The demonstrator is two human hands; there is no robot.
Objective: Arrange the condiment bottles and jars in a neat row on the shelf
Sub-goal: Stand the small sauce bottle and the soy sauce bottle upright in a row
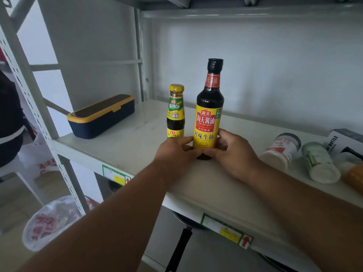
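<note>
Both hands, left [174,152] and right [233,152], clasp the base of the tall dark glass soy sauce bottle [209,114] standing on the white metal shelf [137,142]. Nudged leftward, it could topple the small yellow-capped sauce bottle [175,112] just behind.

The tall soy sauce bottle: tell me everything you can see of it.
The tall soy sauce bottle stands upright on the white shelf, just right of the shorter yellow-capped sauce bottle. It looks like dark glass or plastic full of near-black liquid, with a black cap, a red neck band and a large yellow and red label printed in Chinese characters. The left hand and the right hand both keep a grip on its base, fingers wrapped around the lower label.
</note>
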